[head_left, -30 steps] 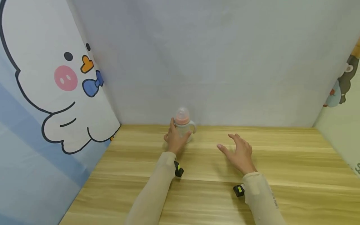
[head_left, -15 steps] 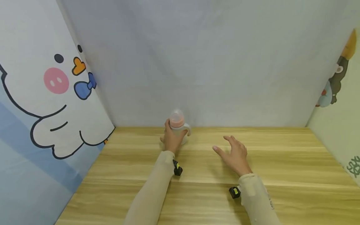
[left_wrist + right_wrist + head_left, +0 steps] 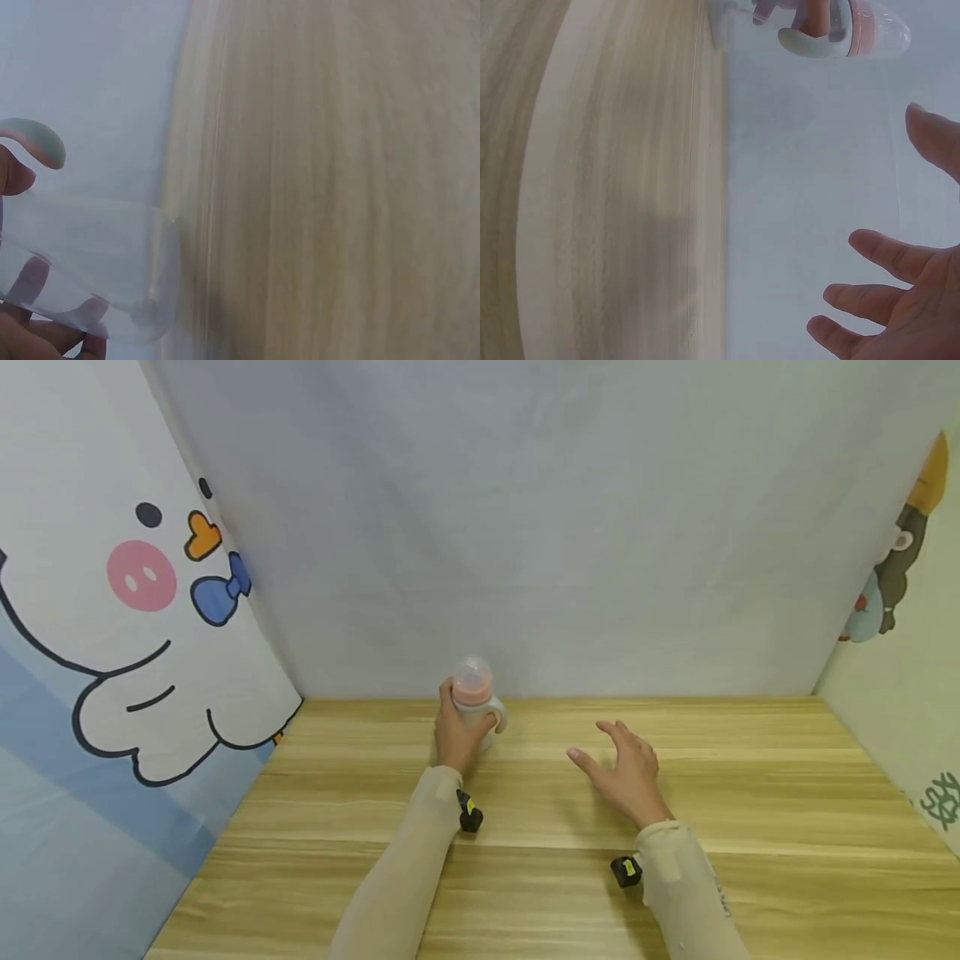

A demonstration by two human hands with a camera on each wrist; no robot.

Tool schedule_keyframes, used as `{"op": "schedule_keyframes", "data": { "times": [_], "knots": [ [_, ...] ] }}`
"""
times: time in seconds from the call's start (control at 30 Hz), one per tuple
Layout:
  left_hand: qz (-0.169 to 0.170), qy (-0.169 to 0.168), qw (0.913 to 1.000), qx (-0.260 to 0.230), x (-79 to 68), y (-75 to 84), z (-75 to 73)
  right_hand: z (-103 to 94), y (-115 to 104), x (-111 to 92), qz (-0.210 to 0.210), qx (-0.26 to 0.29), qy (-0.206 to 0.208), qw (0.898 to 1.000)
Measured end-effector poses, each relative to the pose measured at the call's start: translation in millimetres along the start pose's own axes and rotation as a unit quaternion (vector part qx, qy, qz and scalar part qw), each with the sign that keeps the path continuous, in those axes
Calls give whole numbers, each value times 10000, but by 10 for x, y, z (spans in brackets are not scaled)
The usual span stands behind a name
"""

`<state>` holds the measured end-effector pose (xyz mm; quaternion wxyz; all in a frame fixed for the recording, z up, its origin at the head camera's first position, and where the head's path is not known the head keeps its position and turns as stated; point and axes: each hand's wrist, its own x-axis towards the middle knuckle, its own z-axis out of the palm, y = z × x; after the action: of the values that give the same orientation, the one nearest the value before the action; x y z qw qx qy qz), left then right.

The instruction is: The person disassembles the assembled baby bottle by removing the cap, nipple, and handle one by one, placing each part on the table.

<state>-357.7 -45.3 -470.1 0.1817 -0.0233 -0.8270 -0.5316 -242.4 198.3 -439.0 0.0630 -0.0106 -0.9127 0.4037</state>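
A clear baby bottle (image 3: 472, 687) with a pink collar, a domed see-through cap and a white side handle is near the table's back edge. My left hand (image 3: 459, 735) grips it round the body, thumb on the handle side. In the left wrist view the fingers show through the clear bottle wall (image 3: 97, 240), and its base overlaps the table's back edge. The right wrist view shows the bottle's cap (image 3: 889, 34) at the top. Well to the right of the bottle, my right hand (image 3: 628, 777) hovers over the table, fingers spread and holding nothing.
The wood-grain table (image 3: 555, 893) runs back to a pale grey curtain (image 3: 540, 527). A cartoon-printed panel (image 3: 97, 718) stands along the left side, and another printed panel (image 3: 900, 710) along the right. Each wrist carries a small black camera (image 3: 470, 814).
My left fingers have closed more round the baby bottle, which has come slightly nearer and leans a little toward me. The right hand keeps its pose. The head view has shifted slightly.
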Motion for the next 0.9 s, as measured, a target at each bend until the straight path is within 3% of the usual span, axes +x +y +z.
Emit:
{"op": "schedule_keyframes", "data": {
  "times": [0.4,0.57,0.9],
  "knots": [
    [235,-308,9989,-276,-50,0,-214,42,-29,-21,-90,-10,-48,9999],
    [415,-260,9984,-280,-60,70,-237,23,-53,-9,-94,-8,-91,9999],
    [589,-494,9970,-103,-157,263,-225,64,-176,1,-192,418,-64,9989]
  ]
}}
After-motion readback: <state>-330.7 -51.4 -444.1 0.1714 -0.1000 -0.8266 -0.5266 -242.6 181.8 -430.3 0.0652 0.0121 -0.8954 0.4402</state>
